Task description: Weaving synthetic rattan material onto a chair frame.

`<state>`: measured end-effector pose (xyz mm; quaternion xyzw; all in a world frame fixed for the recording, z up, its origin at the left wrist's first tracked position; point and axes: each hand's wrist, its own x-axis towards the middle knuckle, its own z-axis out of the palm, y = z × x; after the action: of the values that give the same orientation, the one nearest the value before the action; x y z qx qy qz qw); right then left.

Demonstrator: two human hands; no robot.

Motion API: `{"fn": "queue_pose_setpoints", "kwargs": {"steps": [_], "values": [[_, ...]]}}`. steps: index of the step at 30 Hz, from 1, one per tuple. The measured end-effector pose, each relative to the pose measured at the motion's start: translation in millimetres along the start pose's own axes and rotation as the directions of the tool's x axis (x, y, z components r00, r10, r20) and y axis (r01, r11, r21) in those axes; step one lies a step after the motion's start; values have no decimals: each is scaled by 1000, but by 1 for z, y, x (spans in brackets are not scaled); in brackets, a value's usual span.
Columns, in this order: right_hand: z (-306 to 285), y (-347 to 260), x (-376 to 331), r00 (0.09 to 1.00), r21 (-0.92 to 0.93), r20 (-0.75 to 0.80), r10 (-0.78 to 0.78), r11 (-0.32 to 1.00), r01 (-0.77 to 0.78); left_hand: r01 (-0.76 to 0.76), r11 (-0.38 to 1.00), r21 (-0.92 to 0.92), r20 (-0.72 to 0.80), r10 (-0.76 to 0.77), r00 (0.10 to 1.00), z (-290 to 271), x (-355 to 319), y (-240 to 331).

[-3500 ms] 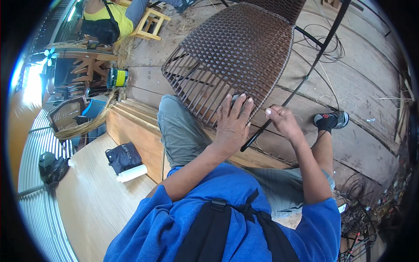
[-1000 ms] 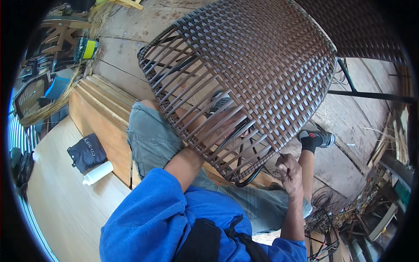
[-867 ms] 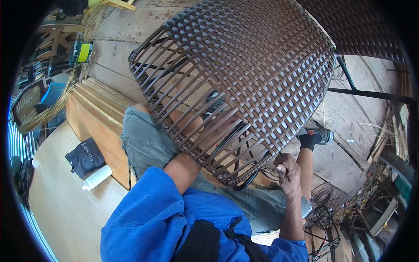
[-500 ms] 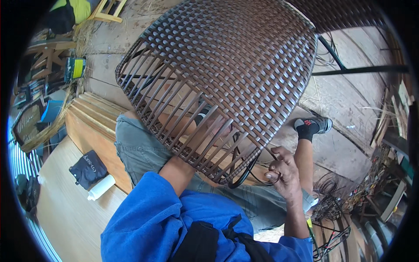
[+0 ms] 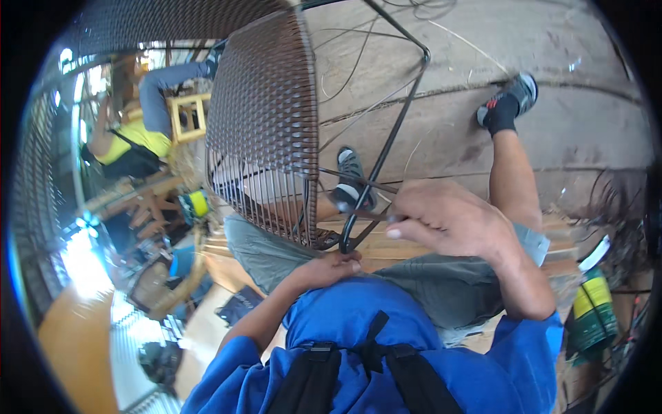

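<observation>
The person in the blue shirt is sitting and is holding a brown woven wicker chair seat on a dark metal frame (image 5: 265,117) in front of the knees. The seat is standing almost upright now, with its lower edge just above the person's lap, and its unfinished vertical strands are hanging down near the grey shorts.

The left hand (image 5: 327,268) is lying at the bottom corner of the seat, just under the woven edge. Its fingers are curled against the dark metal rod there, but I cannot tell if they are closing fully around it.

The right hand (image 5: 448,217) is staying a little higher, to the right of the frame. Its fingers are pinching one thin brown weaving strand (image 5: 358,212), which is running from the fingertips toward the seat corner.

A long dark metal leg of the frame (image 5: 389,138) is going up diagonally from this corner over the wooden floor (image 5: 552,138). Both feet in grey sneakers are resting on this floor.

At the upper left, another person in a yellow top (image 5: 134,141) is sitting near a small wooden stool (image 5: 186,117).
</observation>
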<state>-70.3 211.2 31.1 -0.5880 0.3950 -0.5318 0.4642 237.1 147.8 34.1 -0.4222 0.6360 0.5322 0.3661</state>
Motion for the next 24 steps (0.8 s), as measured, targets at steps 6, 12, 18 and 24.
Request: {"fn": "queue_pose_setpoints", "kwargs": {"steps": [6, 12, 18, 24], "values": [[17, 7, -33, 992, -321, 115, -49, 943, 84, -21, 985, 170, -370, 83, 925, -11, -53, 110], [23, 0, -47, 982, -347, -68, -177, 927, 144, -5, 983, 185, -581, 113, 806, -4, -35, 111], [14, 1, -51, 962, -283, -112, -251, 936, 211, -8, 991, 133, -711, 101, 696, -11, -15, 88], [-7, 3, -60, 961, -303, -147, -234, 936, 181, -8, 984, 177, -763, 142, 631, -4, -5, 98]]}}
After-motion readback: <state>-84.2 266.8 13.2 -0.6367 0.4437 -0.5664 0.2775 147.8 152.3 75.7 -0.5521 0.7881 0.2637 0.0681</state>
